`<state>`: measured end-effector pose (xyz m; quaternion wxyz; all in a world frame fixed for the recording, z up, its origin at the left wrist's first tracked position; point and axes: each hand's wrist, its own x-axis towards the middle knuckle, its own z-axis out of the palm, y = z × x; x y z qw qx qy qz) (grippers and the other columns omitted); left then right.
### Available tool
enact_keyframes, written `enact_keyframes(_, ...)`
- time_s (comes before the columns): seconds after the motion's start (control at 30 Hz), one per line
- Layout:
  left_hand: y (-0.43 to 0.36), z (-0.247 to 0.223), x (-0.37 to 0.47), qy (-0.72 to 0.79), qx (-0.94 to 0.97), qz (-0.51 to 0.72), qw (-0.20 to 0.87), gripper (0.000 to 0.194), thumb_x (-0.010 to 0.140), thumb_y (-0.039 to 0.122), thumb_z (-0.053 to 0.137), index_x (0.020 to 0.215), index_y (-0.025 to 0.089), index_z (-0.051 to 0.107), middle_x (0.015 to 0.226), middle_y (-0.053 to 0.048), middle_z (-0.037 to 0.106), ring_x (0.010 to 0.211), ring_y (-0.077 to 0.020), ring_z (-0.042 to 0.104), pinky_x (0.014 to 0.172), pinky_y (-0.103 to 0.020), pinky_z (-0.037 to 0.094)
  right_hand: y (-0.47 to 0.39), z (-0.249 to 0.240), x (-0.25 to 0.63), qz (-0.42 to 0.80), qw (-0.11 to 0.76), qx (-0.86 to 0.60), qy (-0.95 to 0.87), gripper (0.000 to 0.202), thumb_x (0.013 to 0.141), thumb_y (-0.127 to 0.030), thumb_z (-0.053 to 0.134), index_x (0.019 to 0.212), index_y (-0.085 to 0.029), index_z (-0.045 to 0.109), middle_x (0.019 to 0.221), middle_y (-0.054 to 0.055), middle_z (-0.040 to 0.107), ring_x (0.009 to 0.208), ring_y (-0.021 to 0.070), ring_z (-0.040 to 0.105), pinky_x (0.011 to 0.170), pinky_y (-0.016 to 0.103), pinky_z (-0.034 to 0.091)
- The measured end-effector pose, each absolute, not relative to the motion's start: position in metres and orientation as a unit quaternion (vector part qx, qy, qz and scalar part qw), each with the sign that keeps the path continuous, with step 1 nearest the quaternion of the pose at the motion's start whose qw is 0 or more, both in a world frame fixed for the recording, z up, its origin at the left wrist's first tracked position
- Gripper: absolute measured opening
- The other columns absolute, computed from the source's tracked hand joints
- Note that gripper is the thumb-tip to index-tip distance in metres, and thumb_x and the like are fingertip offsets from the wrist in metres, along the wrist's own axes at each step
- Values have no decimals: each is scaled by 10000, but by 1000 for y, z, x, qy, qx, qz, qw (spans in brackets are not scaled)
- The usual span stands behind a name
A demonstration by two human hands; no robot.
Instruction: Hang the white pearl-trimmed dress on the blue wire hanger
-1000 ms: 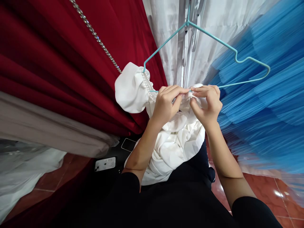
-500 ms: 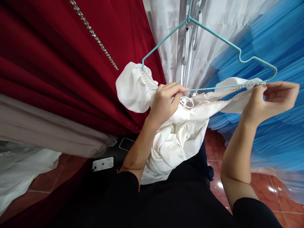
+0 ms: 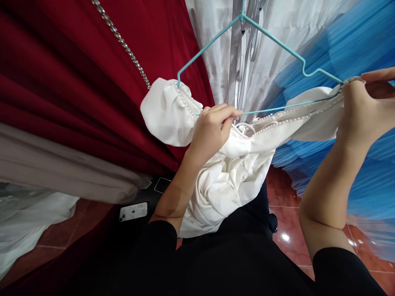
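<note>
A white dress [image 3: 216, 185] with pearl-trimmed edges and puffed sleeves lies bunched over my lap. Its left sleeve hangs on the left end of a light-blue hanger [image 3: 212, 41]. My left hand [image 3: 212, 127] is closed round the hanger's bottom bar at its middle, close to the pearl neckline. At the far right, my right hand [image 3: 367, 98] pinches the pearl edge of the other shoulder, pulled over the hanger's right end. Part of the right hand runs out of the frame.
Dark red cloth [image 3: 92, 82] with a beaded strip [image 3: 123, 43] hangs at the left, blue tulle [image 3: 327, 156] at the right. Behind the hanger are white fabrics [image 3: 286, 24]. A white phone [image 3: 133, 211] lies on a black surface, near a second phone-like outline [image 3: 160, 185].
My right hand has moved right and a little up, drawing the pearl-edged shoulder over the hanger's right end. The hanger has shifted slightly left and up; my left hand keeps its hold.
</note>
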<state>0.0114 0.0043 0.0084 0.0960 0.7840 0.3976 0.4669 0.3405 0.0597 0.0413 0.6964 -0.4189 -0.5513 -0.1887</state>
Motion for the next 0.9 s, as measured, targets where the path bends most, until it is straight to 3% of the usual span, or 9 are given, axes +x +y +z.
enact_keyframes(0.17,6,7,14,415,787,451,62,279,984,26,533,1009,231,719,947,-15,767,893,-206,713,870,-387,484,81,48,342,-193,631,-546,-515,288,557,138,725,660,-126,674,617,-57,613,544,30,453,525,260,298)
enact_keyframes(0.3,9,6,12,425,782,453,54,272,995,43,523,985,235,716,929,-14,764,879,-204,703,876,-392,479,86,49,348,-183,567,-610,-522,109,693,-51,795,714,-113,709,680,-42,685,638,67,600,554,285,351)
enact_keyframes(0.37,11,5,11,423,783,453,56,271,995,44,527,987,238,715,924,-10,760,870,-202,698,878,-397,479,82,52,342,-177,569,-596,-538,68,739,-96,780,727,-112,715,684,-50,675,639,53,590,550,279,343)
enact_keyframes(0.53,10,4,11,425,782,452,61,264,1008,50,529,999,237,715,938,-16,763,893,-206,705,885,-406,473,69,68,304,-154,631,-480,-589,251,607,62,688,623,-171,593,624,-56,586,538,19,412,508,262,265)
enact_keyframes(0.63,9,3,12,423,780,458,60,262,1003,44,530,1002,230,715,933,-7,763,894,-200,707,885,-394,469,64,75,279,-125,640,-422,-629,315,540,106,610,613,-197,560,608,-41,582,529,44,442,488,260,255)
enact_keyframes(0.8,6,3,12,431,780,451,45,274,996,33,517,1012,232,704,953,1,768,920,-202,703,901,-383,463,69,69,258,-78,606,-452,-649,307,613,95,637,678,-198,574,662,-41,637,541,41,509,493,225,331)
enact_keyframes(0.9,6,1,10,439,779,447,35,278,1001,25,508,1013,229,698,960,-1,765,927,-206,698,909,-386,460,73,58,261,-48,616,-433,-657,186,700,-31,763,757,-173,656,730,-4,698,566,45,548,509,215,390)
